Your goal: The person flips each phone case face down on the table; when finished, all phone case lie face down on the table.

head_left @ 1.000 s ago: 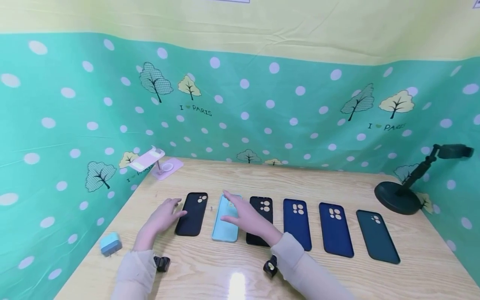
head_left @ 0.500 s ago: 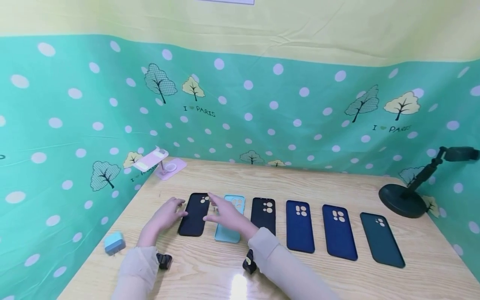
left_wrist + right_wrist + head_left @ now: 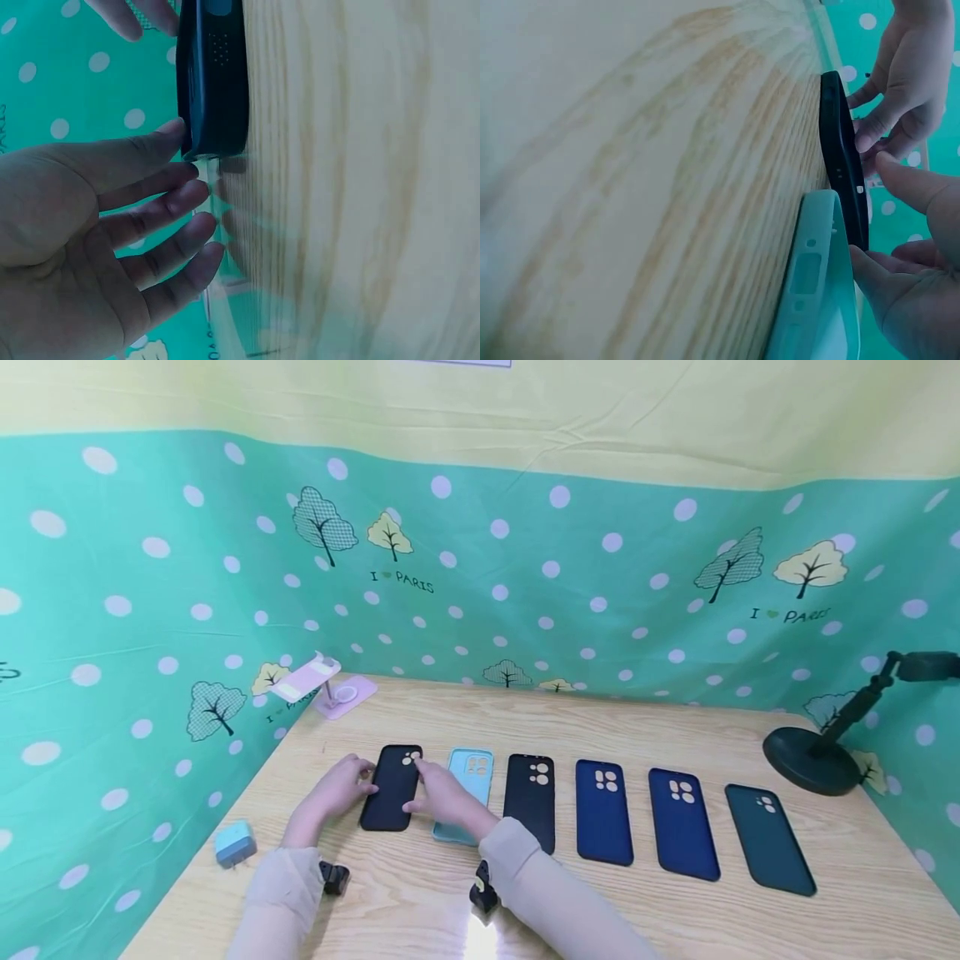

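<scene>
At the left end of a row of phone cases lies a black phone case (image 3: 392, 792) with camera cutouts at its far end. My left hand (image 3: 341, 789) is at its left edge, thumb tip right at the rim in the left wrist view and the other fingers loosely spread beside a corner of the black case (image 3: 217, 90). From the other side, my right hand (image 3: 444, 793) reaches in with thumb and forefinger at the right edge. It overlaps a light blue phone case (image 3: 480, 772) beside the black one. Both hands' fingers are extended rather than curled round the case.
Rightward along the wooden table (image 3: 420, 902) lie another black case (image 3: 528, 806), two dark blue cases (image 3: 603, 818) and a dark green case (image 3: 768, 843). A blue charger plug (image 3: 235, 843) sits at left, a pink phone stand (image 3: 306, 679) at back left, a black stand (image 3: 813, 760) at right.
My right hand has moved left from over the light blue case to the black case's right edge. My left hand has shifted slightly closer to that case's left edge.
</scene>
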